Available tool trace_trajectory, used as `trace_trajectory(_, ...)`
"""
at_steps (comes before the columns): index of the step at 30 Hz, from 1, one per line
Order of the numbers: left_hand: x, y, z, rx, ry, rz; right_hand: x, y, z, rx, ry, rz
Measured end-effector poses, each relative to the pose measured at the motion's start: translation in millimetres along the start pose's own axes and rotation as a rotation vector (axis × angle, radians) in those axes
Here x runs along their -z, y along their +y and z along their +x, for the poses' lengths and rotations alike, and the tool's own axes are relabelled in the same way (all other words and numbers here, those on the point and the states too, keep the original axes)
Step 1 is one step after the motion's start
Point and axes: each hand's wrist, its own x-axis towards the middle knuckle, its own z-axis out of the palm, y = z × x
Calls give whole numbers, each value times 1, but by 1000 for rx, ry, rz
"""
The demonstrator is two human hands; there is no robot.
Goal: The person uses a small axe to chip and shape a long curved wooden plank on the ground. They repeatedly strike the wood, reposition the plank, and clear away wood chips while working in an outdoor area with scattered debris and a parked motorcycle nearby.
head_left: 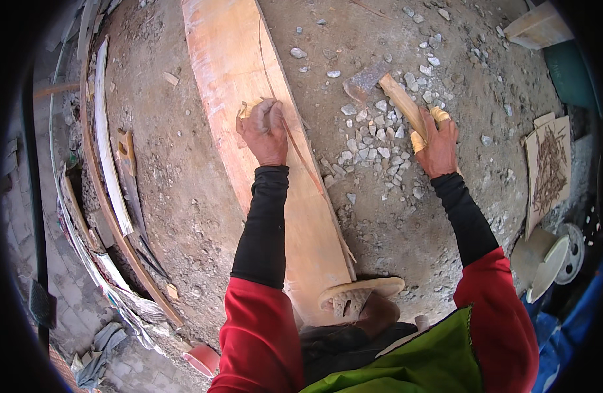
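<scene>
A long pale wooden board [249, 72] runs from the far edge down toward my body, with a dark curved line along its right side. My left hand [263, 131] rests on it, fingers curled in and one wrapped in yellowish tape; whatever they may pinch is hidden. Off to the right, my right hand [438, 141], also with taped fingers, grips the wooden handle of a hatchet [403, 101]. Its rusty head points to the far left, over dirt and gravel. At the board's near end is my foot in a tan sandal [360, 291].
Left of the board lie a handsaw [128, 167], a white strip [104, 124] and long thin wood strips [92, 154]. Loose gravel [380, 137] is scattered right of the board. Farther right are nails on cardboard [549, 164], a green container [570, 75] and pale round lids [570, 252].
</scene>
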Motion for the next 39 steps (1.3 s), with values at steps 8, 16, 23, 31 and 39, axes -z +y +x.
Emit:
trace_trajectory(8, -20, -16, -6, 179, 23, -202, -8, 6, 0, 95, 94, 61)
trace_trajectory(16, -26, -11, -3, 213, 59, -212, -11, 3, 0, 101, 110, 84)
trace_trajectory(23, -26, -9, -1, 151, 13, -42, 17, -33, 9, -27, -87, 45)
trace_trajectory(31, -23, -6, -3, 117, 57, -27, 53, -141, -2, 194, -111, 418)
trace_trajectory(39, -19, -3, 0, 105, 41, 18, 45, -172, 15, 265, -289, 286)
